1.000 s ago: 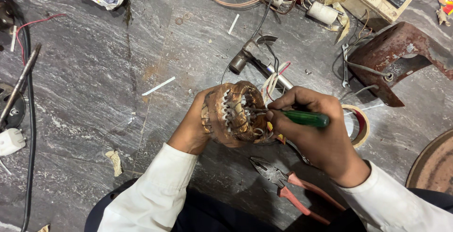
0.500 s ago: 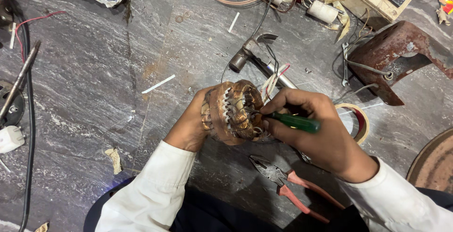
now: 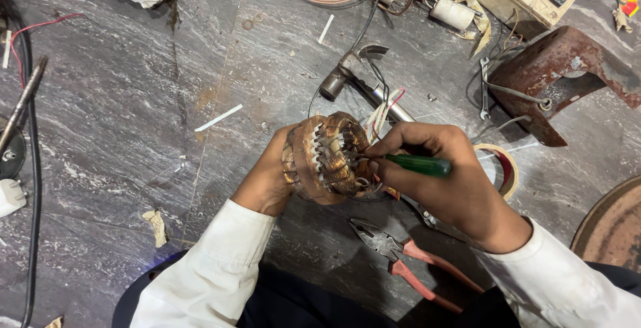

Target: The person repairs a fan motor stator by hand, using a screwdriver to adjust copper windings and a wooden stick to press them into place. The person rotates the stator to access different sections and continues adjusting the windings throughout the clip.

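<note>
Stone floor point(image 3: 120, 121): hammer point(image 3: 347, 78), pliers point(image 3: 400, 258), perhaps tape point(image 3: 504, 168).

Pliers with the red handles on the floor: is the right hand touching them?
Apart. The head view shows the red-handled pliers lying on the stone floor below the right hand, with bare floor between them; that hand holds a green-handled screwdriver.

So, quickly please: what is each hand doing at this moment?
Left hand: closed around the copper-wound motor coil, holding it up.
Right hand: closed on a green-handled screwdriver, tip at the coil.
</note>
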